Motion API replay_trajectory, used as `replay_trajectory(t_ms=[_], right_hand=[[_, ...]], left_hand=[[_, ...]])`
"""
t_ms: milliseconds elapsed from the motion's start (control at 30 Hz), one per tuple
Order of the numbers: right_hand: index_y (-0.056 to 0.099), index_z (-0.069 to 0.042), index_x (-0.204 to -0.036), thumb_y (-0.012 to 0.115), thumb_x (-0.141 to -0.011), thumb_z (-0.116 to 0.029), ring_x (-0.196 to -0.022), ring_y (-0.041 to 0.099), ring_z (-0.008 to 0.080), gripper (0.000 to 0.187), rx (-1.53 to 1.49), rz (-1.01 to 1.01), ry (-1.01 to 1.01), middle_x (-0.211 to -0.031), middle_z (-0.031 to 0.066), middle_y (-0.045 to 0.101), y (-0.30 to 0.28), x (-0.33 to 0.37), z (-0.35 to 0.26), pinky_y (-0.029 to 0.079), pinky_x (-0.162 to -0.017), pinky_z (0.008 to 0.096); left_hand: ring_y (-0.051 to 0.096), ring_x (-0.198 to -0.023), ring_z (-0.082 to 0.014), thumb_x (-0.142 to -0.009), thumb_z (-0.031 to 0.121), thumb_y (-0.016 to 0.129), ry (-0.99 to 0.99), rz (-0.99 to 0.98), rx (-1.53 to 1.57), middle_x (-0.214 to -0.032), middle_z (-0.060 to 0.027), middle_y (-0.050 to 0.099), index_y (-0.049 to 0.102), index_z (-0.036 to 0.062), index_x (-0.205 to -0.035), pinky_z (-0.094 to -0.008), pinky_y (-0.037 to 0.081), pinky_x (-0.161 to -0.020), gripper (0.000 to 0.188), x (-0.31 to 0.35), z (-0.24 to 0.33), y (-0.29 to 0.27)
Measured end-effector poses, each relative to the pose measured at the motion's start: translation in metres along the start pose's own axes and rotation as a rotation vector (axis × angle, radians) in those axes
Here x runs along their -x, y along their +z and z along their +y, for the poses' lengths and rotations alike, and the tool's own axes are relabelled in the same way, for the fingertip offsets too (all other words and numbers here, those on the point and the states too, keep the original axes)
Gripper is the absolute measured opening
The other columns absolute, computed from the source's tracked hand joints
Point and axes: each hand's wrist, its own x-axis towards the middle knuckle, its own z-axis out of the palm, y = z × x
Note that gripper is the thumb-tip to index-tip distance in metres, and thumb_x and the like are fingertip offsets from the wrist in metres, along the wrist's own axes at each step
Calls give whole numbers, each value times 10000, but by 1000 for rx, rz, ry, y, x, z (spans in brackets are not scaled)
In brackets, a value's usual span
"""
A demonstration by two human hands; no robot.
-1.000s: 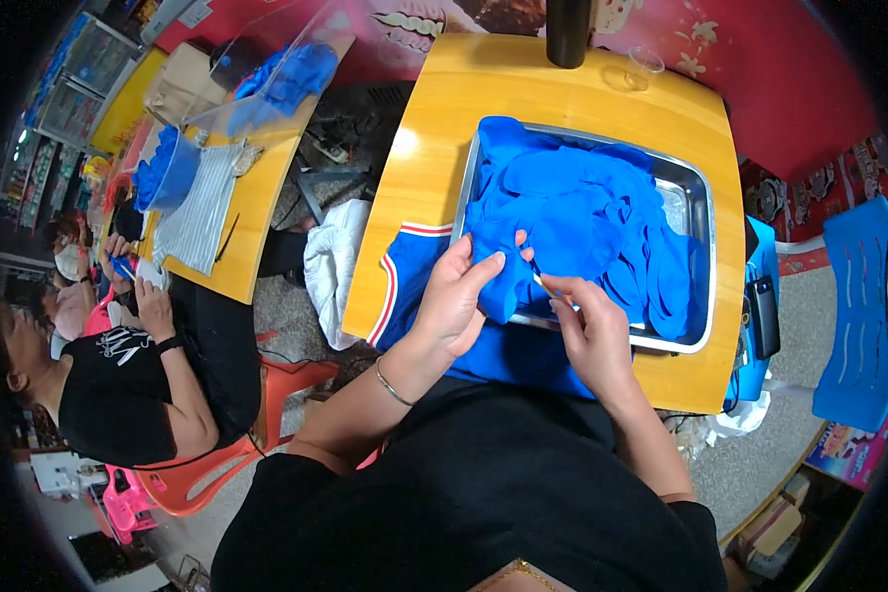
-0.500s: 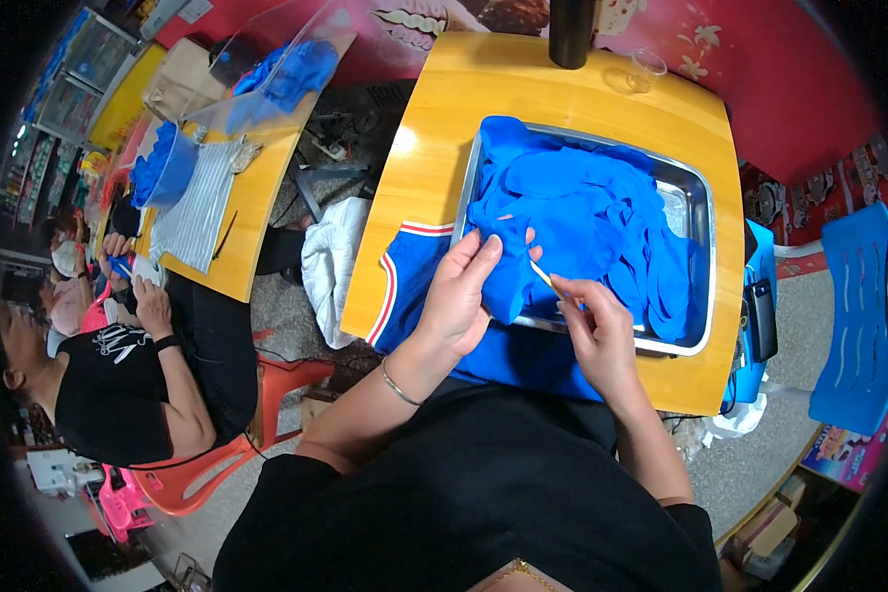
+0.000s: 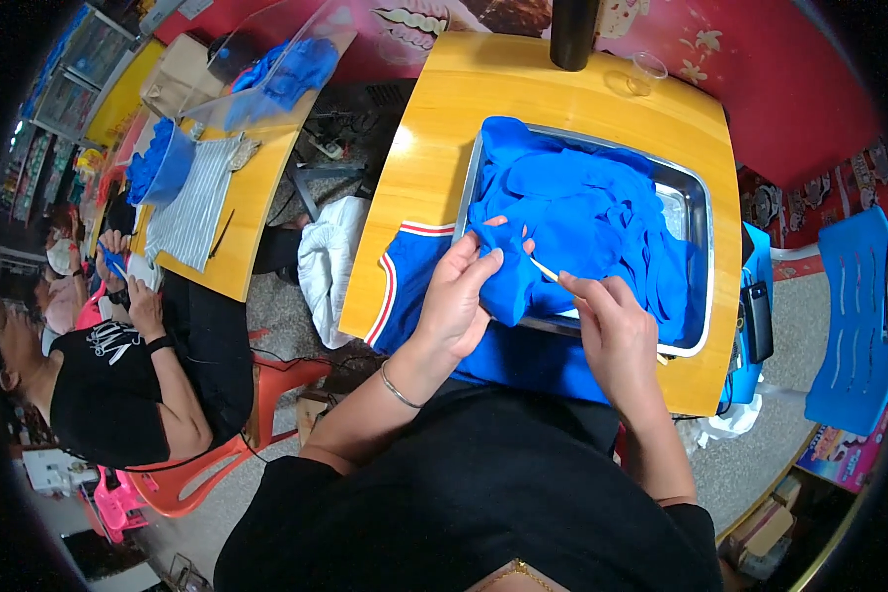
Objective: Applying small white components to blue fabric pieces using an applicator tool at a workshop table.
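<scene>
My left hand point(image 3: 456, 301) pinches a small blue fabric piece point(image 3: 507, 288) between thumb and fingers, above the near left edge of a metal tray point(image 3: 706, 281). In my right hand point(image 3: 617, 331) is a thin, pale, stick-like tool point(image 3: 544, 268), its tip pointing left at the held fabric. Whether the tip touches the fabric I cannot tell. Beyond both hands, a heap of similar blue fabric pieces point(image 3: 572, 197) fills most of the tray. A blue garment with red and white striped trim point(image 3: 405, 281) lies partly beneath the tray and hangs toward my lap.
The tray stands on a yellow wooden table point(image 3: 434, 109). At the far edge are a dark cylinder point(image 3: 572, 35) and a clear cup point(image 3: 646, 71). Leftward, another person point(image 3: 118, 385) handles blue fabric beside a second table point(image 3: 237, 237). A blue chair point(image 3: 849, 321) stands at right.
My right hand has shifted slightly right and rolled so more of its back shows, with the tool still in it. My left hand keeps hold of the fabric, nearly unmoved.
</scene>
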Motion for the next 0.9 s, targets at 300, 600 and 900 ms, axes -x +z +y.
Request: replay_trajectory(t_ms=[300,600,900], right_hand=[[649,-102,-1015,624,-807,-32,-669,604,268,221,-274,-12,-4,-730,102,585,9,-8,0,472,-580,353],[662,-170,-1014,623,-814,-85,-649,602,262,221,-55,-50,-9,-732,77,579,-10,-13,2,466,-545,365],[666,-183,-1021,616,-822,-88,-583,587,255,226,180,14,-48,-739,67,570,-5,-11,-9,457,-493,359]], left_hand=[[630,-947,-190,-955,258,503,10,28,20,-1044,-127,642,567,0,-1094,-315,515,-836,300,-2,-3,-4],[620,-959,-176,-940,235,531,-29,59,62,-1058,-119,641,592,9,-1075,-327,502,-859,270,-4,-4,-18],[612,-937,-143,-912,140,577,-50,39,20,-1034,-83,639,573,12,-1102,-288,492,-856,230,-4,-7,-20]])
